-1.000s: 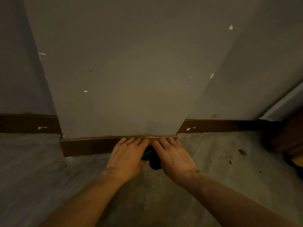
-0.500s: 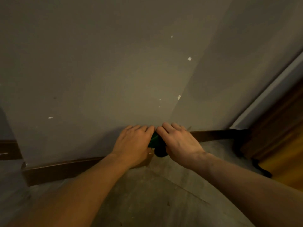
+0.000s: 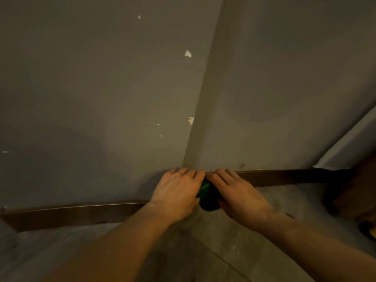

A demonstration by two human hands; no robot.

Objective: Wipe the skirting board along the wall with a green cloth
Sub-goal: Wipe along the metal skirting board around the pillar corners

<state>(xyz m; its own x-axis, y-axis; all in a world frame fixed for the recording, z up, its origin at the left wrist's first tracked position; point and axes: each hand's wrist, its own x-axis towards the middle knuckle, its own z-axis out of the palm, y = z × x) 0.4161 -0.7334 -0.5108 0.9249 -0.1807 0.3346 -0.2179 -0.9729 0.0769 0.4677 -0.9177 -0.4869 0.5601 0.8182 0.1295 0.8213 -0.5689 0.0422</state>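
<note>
A dark brown skirting board [image 3: 77,213] runs along the foot of a grey wall and turns an outer corner, continuing to the right [image 3: 284,177]. My left hand [image 3: 177,193] and my right hand [image 3: 237,194] press side by side against the board at that corner. Between them a bunched green cloth [image 3: 206,195] shows, held under both palms; most of it is hidden. My fingertips reach the board's top edge.
The grey wall [image 3: 101,98] has small chipped white spots. The floor [image 3: 203,251] is bare grey concrete. At the far right stand a pale door frame [image 3: 345,143], dark wooden shapes [image 3: 358,192] and a yellow object [image 3: 371,231] at the edge.
Both hands with the cloth have slid right along the board, from its front face to the corner. The view has turned right and moved closer.
</note>
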